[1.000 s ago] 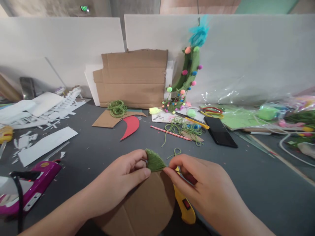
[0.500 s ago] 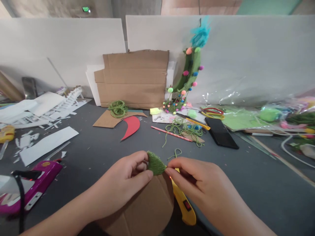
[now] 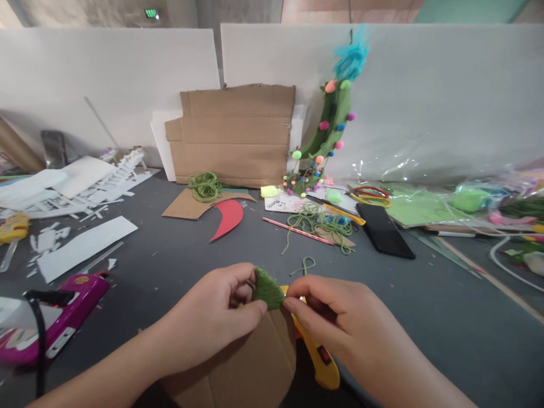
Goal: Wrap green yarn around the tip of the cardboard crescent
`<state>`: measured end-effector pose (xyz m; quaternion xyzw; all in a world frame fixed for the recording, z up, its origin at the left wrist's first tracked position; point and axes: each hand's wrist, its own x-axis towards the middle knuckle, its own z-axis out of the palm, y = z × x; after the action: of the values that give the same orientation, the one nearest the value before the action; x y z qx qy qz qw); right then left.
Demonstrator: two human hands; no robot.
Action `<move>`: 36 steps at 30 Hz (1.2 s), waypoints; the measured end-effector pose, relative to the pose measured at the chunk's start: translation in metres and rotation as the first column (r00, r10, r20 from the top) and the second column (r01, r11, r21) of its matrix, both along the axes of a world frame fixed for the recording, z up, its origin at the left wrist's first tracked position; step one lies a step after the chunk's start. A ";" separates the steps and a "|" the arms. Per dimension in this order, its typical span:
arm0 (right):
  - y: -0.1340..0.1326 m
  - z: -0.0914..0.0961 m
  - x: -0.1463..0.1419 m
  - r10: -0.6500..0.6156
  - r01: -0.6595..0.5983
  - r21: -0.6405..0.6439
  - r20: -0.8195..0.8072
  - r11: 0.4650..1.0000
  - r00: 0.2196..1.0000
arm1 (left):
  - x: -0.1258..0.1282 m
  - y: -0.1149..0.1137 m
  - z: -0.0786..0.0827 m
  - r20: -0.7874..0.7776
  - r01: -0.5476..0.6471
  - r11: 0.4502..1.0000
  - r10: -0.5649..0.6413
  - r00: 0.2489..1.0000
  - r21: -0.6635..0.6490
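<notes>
My left hand [image 3: 221, 317] grips a curved brown cardboard piece [image 3: 250, 362] near its tip, fingers behind and thumb in front. Green yarn [image 3: 267, 289] covers that tip in tight, close rows. At the right edge of the wrapped part, the thumb and forefinger of my right hand [image 3: 335, 317] pinch the green yarn. A loose yarn tail [image 3: 309, 263] curls on the table just beyond my right fingers. Beneath the right hand lies a yellow tool with a red switch, apparently a glue gun [image 3: 325, 362], partly hidden by the hand and the cardboard.
Farther back lie a red crescent cutout [image 3: 230, 218], a green yarn coil [image 3: 204, 187], tangled yarn [image 3: 317, 221], a striped straw [image 3: 297, 230] and a black phone [image 3: 385, 229]. A pompom-covered green crescent [image 3: 335, 119] stands behind. On the left are a magenta device [image 3: 80, 306] and white scraps [image 3: 87, 249].
The wrapped tip and both hands have shifted very slightly, and the cardboard is tilted a little differently. My grip and pinch stay the same. The whole view has moved a little.
</notes>
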<state>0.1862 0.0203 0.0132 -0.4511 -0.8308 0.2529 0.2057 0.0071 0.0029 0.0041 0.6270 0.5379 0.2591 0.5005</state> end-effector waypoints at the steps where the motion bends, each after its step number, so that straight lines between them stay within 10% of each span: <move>1: 0.000 0.000 0.000 -0.003 0.003 -0.010 -0.001 1.000 1.000 | 0.000 0.000 0.000 0.007 0.008 1.000 -0.008 1.000 -0.015; 36: -0.006 -0.008 -0.005 -0.007 0.005 -0.125 -0.014 0.992 1.000 | -0.001 -0.003 -0.007 -0.068 0.017 0.999 -0.015 0.998 0.035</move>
<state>0.1809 0.0141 0.0051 -0.4637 -0.8106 0.3070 0.1836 0.0062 -0.0005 -0.0030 0.6484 0.5448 0.2433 0.4729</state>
